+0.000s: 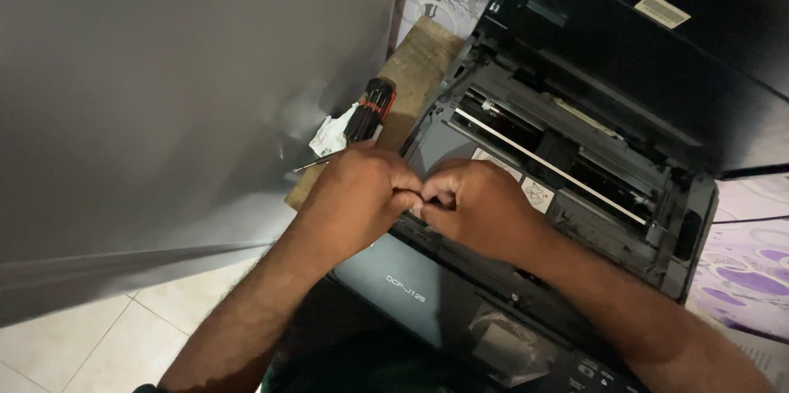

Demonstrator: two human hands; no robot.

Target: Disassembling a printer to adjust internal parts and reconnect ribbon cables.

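Observation:
A black inkjet printer (460, 302) stands before me with its lid (657, 56) raised, showing the carriage rail (542, 164) and inner parts. My left hand (355, 189) and my right hand (475, 205) are both closed into fists, knuckles almost touching, over the printer's front inner edge. The fingers curl inward and pinch something small between them; what it is stays hidden. A screwdriver (368, 112) with a black and red handle lies on a wooden board (423, 60) just beyond my left hand.
A crumpled white tissue (329, 136) lies beside the screwdriver. A large grey metal surface (164, 97) fills the left side. Pale floor tiles (90, 344) show at lower left. A purple patterned cloth (748, 270) lies under the printer at right.

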